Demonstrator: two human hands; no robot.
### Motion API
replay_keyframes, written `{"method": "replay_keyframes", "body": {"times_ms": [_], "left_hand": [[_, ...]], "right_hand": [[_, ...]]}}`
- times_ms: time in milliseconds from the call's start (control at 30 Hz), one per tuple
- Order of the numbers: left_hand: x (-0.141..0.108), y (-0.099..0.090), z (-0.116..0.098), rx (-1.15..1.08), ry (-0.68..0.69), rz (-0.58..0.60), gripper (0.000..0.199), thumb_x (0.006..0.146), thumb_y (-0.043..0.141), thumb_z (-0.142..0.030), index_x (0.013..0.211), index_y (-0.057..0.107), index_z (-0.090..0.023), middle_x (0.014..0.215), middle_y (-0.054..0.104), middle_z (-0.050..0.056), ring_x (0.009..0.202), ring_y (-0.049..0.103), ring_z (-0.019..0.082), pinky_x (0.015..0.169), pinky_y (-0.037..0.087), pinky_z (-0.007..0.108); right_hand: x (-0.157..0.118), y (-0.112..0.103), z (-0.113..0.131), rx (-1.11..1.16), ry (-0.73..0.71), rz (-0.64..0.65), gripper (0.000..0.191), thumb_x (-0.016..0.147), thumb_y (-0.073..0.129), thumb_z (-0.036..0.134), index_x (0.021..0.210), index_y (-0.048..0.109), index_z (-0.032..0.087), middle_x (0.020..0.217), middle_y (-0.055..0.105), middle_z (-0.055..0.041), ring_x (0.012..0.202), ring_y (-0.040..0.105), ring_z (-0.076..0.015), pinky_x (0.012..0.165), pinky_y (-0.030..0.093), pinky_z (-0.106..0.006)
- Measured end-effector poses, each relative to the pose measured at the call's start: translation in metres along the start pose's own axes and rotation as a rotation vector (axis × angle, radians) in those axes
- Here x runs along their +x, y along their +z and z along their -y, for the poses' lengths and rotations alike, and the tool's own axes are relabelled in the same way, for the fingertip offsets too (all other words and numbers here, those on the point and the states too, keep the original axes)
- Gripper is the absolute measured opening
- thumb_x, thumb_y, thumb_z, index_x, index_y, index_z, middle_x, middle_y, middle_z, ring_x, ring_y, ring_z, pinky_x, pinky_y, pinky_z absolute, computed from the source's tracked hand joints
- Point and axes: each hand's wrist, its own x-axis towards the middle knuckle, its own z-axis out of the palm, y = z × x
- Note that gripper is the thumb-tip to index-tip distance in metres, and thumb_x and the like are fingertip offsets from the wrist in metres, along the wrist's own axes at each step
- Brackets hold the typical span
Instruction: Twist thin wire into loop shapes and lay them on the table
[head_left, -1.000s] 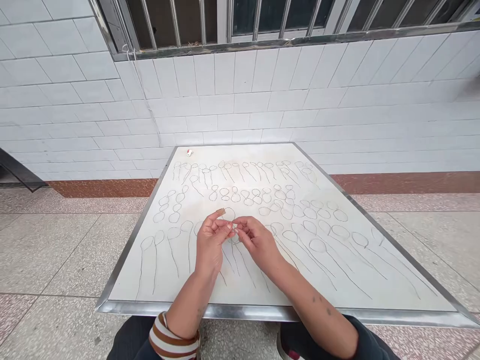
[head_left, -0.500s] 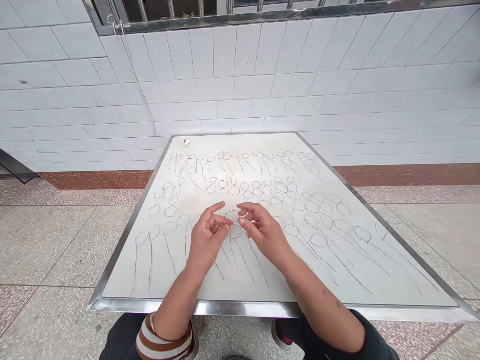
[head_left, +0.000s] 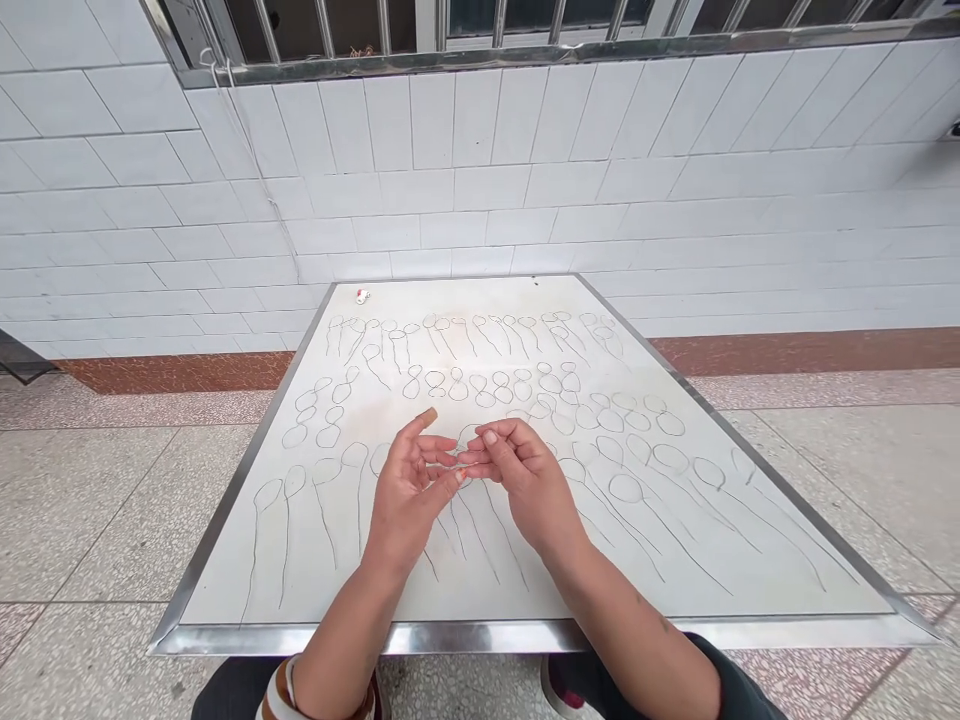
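Note:
Close together over the middle of the white board, my left hand (head_left: pixel 411 480) and my right hand (head_left: pixel 525 470) meet at the fingertips. A thin wire (head_left: pixel 459 449) lies between them, mostly hidden by the fingers. My right thumb and index finger are pinched on it. My left thumb and lower fingers close in beside it, while the left index finger points up and away. Around and under the hands lie long-tailed wire loops (head_left: pixel 626 488). Beyond them are figure-eight wire pieces (head_left: pixel 457 384).
The white board (head_left: pixel 247 590) has a metal rim. More looped wires with tails (head_left: pixel 480 325) form a back row. A small red-and-white item (head_left: pixel 362 296) sits at the far left corner. Behind stands a white tiled wall (head_left: pixel 420 190) with a barred window (head_left: pixel 352 30).
My right fingers have closed into a tighter pinch and come up against my left fingertips. The left lower fingers have straightened a little. The camera view has shifted slightly.

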Motion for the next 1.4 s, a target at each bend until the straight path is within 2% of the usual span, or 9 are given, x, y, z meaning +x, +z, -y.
{"method": "replay_keyframes", "body": {"times_ms": [100,267,367,433,600,833,1033,1233,1400], "left_hand": [[-0.003,0.006,0.005,-0.044,0.033,-0.114,0.046,0.078,0.072,-0.026,0.123,0.06,-0.028,0.092,0.066,0.003,0.09,0.061,0.017,0.085,0.049,0.033],[-0.002,0.006,0.006,-0.111,0.079,-0.237,0.04,0.076,0.074,-0.027,0.115,0.065,-0.026,0.083,0.066,0.0,0.083,0.061,0.015,0.085,0.048,0.031],[0.0,0.0,0.002,-0.088,0.058,-0.213,0.044,0.076,0.074,-0.027,0.118,0.063,-0.026,0.08,0.065,-0.001,0.081,0.062,0.015,0.082,0.048,0.031],[0.001,-0.004,-0.002,-0.019,0.019,-0.157,0.048,0.076,0.074,-0.027,0.122,0.061,-0.027,0.079,0.064,-0.001,0.082,0.061,0.016,0.082,0.048,0.031],[0.0,-0.006,-0.01,0.078,-0.025,-0.063,0.05,0.077,0.073,-0.026,0.126,0.059,-0.028,0.08,0.064,-0.002,0.082,0.059,0.014,0.085,0.046,0.029],[-0.001,0.001,-0.004,-0.092,-0.037,-0.062,0.05,0.081,0.07,-0.026,0.129,0.054,-0.026,0.085,0.064,0.0,0.073,0.061,0.012,0.078,0.051,0.031],[-0.003,0.005,-0.001,-0.083,0.006,-0.108,0.045,0.08,0.071,-0.025,0.123,0.058,-0.026,0.085,0.064,-0.002,0.07,0.061,0.01,0.08,0.052,0.029],[-0.003,0.004,0.0,-0.057,0.033,-0.158,0.042,0.079,0.072,-0.026,0.119,0.061,-0.025,0.08,0.063,-0.002,0.066,0.059,0.009,0.071,0.052,0.026],[-0.001,0.0,0.001,-0.118,-0.004,-0.129,0.037,0.083,0.068,-0.031,0.119,0.061,-0.022,0.08,0.063,0.0,0.067,0.062,0.012,0.072,0.053,0.031]], "right_hand": [[-0.003,0.004,-0.002,0.056,0.029,0.043,0.026,0.088,0.06,0.047,0.095,0.062,0.022,0.096,0.068,-0.0043,0.089,0.068,-0.0181,0.077,0.058,-0.034],[-0.008,0.007,-0.003,-0.081,0.047,0.096,0.025,0.089,0.058,0.046,0.095,0.063,0.023,0.097,0.07,-0.0055,0.099,0.064,-0.0196,0.075,0.053,-0.031],[-0.007,0.005,-0.001,-0.215,0.025,0.148,0.022,0.088,0.058,0.042,0.102,0.063,0.026,0.1,0.069,-0.0044,0.094,0.063,-0.0185,0.072,0.052,-0.03],[-0.006,0.003,0.001,-0.316,-0.057,0.134,0.021,0.088,0.058,0.04,0.105,0.063,0.028,0.102,0.067,-0.0036,0.09,0.062,-0.018,0.071,0.051,-0.031],[-0.005,0.002,0.003,-0.477,-0.254,0.064,0.013,0.088,0.057,0.035,0.089,0.068,0.027,0.087,0.064,-0.0023,0.071,0.055,-0.0151,0.062,0.046,-0.029],[-0.01,0.011,0.001,-0.32,-0.088,0.062,0.01,0.087,0.059,0.033,0.086,0.06,0.023,0.075,0.061,0.0008,0.063,0.053,-0.0119,0.054,0.044,-0.023],[-0.01,0.011,-0.002,-0.303,-0.105,0.079,0.008,0.087,0.059,0.031,0.086,0.06,0.023,0.075,0.061,0.0012,0.064,0.054,-0.0112,0.053,0.046,-0.022],[-0.011,0.012,-0.005,-0.321,-0.121,0.109,0.011,0.088,0.057,0.031,0.094,0.063,0.024,0.076,0.06,0.0006,0.061,0.056,-0.0113,0.05,0.048,-0.022],[-0.012,0.012,-0.007,-0.27,-0.103,0.125,0.01,0.088,0.057,0.029,0.095,0.063,0.024,0.081,0.062,0.0004,0.061,0.059,-0.0102,0.051,0.051,-0.022]]}}
